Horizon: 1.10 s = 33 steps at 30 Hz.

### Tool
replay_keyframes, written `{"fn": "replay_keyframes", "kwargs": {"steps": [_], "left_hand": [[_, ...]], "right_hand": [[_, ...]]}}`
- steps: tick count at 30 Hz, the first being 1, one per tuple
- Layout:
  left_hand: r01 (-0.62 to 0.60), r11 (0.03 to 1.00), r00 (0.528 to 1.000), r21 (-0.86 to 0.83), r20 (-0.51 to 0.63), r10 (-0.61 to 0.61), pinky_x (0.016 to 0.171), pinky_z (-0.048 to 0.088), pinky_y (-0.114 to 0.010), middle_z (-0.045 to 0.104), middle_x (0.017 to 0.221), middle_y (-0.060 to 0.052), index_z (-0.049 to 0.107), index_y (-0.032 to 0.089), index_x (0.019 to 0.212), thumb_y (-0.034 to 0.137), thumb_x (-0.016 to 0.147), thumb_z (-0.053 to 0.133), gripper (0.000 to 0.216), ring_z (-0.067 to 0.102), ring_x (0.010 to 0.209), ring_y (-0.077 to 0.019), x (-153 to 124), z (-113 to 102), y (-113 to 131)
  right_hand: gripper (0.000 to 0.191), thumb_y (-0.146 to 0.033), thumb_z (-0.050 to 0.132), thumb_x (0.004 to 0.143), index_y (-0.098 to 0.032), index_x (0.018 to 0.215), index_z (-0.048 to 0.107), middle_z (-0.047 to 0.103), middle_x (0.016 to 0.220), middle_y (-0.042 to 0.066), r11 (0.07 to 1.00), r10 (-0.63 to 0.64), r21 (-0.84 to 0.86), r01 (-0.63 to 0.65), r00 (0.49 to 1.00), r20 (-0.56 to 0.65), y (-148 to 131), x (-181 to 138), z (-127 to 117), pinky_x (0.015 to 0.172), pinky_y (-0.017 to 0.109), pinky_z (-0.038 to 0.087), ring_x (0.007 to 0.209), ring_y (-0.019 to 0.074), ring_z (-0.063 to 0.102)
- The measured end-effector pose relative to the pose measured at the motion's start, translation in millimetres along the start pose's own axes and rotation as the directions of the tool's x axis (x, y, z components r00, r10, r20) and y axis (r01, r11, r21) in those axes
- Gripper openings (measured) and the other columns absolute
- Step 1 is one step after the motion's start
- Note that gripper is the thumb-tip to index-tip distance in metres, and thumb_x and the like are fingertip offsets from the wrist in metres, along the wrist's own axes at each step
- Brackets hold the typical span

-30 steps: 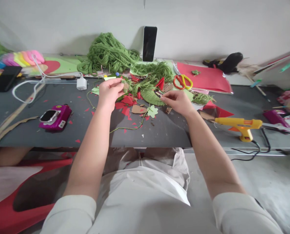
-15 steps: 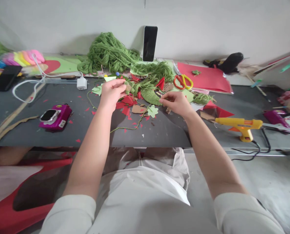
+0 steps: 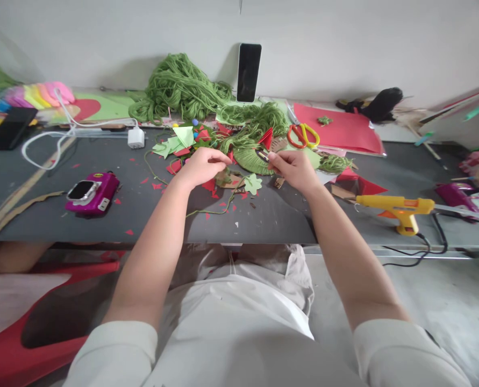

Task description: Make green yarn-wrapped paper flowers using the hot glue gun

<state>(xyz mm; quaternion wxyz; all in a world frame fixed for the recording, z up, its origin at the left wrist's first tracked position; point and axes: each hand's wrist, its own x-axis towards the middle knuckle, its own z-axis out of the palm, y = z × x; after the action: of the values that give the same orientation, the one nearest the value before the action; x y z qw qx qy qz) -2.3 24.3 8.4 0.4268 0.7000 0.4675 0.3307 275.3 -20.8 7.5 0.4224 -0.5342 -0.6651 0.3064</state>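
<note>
My left hand is closed, its fingertips together over a blurred small cardboard piece wound with green yarn, partly hidden by the fingers. In my right hand, thumb and fingers pinch the edge of a ring wrapped in green yarn, whose right side the hand covers. A strand of green yarn trails over the grey table below the left hand. Close to both hands lie a pale green paper flower, a flat cardboard scrap and red paper scraps.
Behind the hands are a heap of green yarn, an upright phone and scissors beside red paper. A yellow glue gun rests at right, its cord over the edge. A purple device sits at left.
My left hand has come down and right, towards the front of the ring, with the small yarn-wound piece. Paper scraps that it covered now show. My right hand has barely moved.
</note>
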Motion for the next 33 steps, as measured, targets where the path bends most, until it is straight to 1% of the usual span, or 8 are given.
{"fn": "replay_keyframes", "kwargs": {"steps": [4,9,13,19,27,30,32,33], "left_hand": [[-0.089,0.992,0.995,0.093,-0.027,0.091,0.093,0.058,-0.043,0.081,0.094,-0.008,0.083,0.023,0.086,0.016,0.079,0.074,0.014,0.073,0.087,-0.0244,-0.1,5.7,2.2],[-0.268,0.955,0.963,0.123,0.044,0.265,0.091,0.057,-0.038,0.079,0.116,-0.009,0.08,0.022,0.113,0.032,0.083,0.079,0.031,0.072,0.1,-0.0238,-5.1,22.1,15.3],[-0.323,0.941,0.944,0.101,0.106,0.313,0.083,0.056,-0.034,0.081,0.105,-0.007,0.081,0.022,0.108,0.032,0.087,0.077,0.023,0.073,0.09,-0.0214,-5.9,38.0,21.0],[-0.296,0.943,0.955,0.153,0.022,0.296,0.078,0.055,-0.034,0.081,0.086,-0.005,0.083,0.022,0.087,0.032,0.09,0.072,0.014,0.073,0.08,-0.021,-5.3,38.6,19.1],[-0.291,0.942,0.954,0.169,-0.028,0.3,0.07,0.051,-0.033,0.078,0.079,-0.004,0.081,0.022,0.082,0.034,0.091,0.07,0.018,0.067,0.07,-0.0191,-7.4,32.7,17.8],[-0.301,0.94,0.949,0.158,-0.05,0.312,0.068,0.049,-0.033,0.077,0.078,-0.004,0.08,0.022,0.083,0.034,0.091,0.07,0.018,0.065,0.068,-0.018,-6.8,31.8,17.4],[-0.304,0.941,0.948,0.149,-0.051,0.315,0.069,0.05,-0.033,0.078,0.079,-0.004,0.08,0.022,0.084,0.034,0.091,0.07,0.017,0.065,0.069,-0.018,-6.5,31.7,17.2],[-0.305,0.941,0.948,0.144,-0.048,0.315,0.07,0.05,-0.033,0.078,0.081,-0.004,0.08,0.022,0.084,0.034,0.09,0.071,0.016,0.066,0.07,-0.0182,-6.5,31.9,17.2]], "right_hand": [[0.042,-0.061,0.081,0.079,-0.019,0.078,0.077,0.064,0.068,0.002,0.997,-0.071,0.026,0.071,0.997,-0.028,2.0,0.1,3.0,0.058,0.031,0.037,0.062,0.0136,0.047],[0.03,-0.051,0.08,0.082,-0.021,0.087,0.08,0.073,0.082,0.005,0.986,-0.135,0.106,0.128,0.989,0.065,-5.0,-2.6,12.3,0.068,0.033,0.046,0.072,0.0173,0.059],[0.029,-0.048,0.076,0.086,-0.021,0.095,0.082,0.073,0.086,0.006,0.982,-0.163,0.12,0.146,0.975,0.149,-12.6,-5.9,17.3,0.068,0.033,0.049,0.073,0.0178,0.062],[0.033,-0.053,0.08,0.082,-0.021,0.088,0.082,0.075,0.081,0.006,0.992,-0.093,0.093,0.085,0.992,0.085,-9.5,-5.9,16.5,0.069,0.035,0.051,0.073,0.0195,0.065],[0.038,-0.057,0.085,0.077,-0.021,0.074,0.07,0.067,0.07,0.003,0.998,-0.066,-0.02,0.066,0.998,-0.013,-5.1,-6.1,10.7,0.058,0.033,0.042,0.061,0.0155,0.054],[0.05,-0.061,0.077,0.085,-0.022,0.061,0.056,0.056,0.063,0.002,0.987,-0.133,-0.097,0.129,0.991,-0.032,-8.0,-6.6,4.1,0.06,0.035,0.041,0.061,0.015,0.048],[0.056,-0.063,0.068,0.092,-0.022,0.058,0.048,0.057,0.072,0.004,0.971,-0.225,-0.102,0.217,0.972,-0.067,-10.3,-6.7,-0.3,0.067,0.036,0.045,0.069,0.017,0.052],[0.054,-0.063,0.064,0.094,-0.022,0.061,0.051,0.062,0.082,0.007,0.964,-0.26,-0.084,0.253,0.962,-0.084,-11.2,-6.6,-1.8,0.071,0.037,0.047,0.076,0.0183,0.056]]}}
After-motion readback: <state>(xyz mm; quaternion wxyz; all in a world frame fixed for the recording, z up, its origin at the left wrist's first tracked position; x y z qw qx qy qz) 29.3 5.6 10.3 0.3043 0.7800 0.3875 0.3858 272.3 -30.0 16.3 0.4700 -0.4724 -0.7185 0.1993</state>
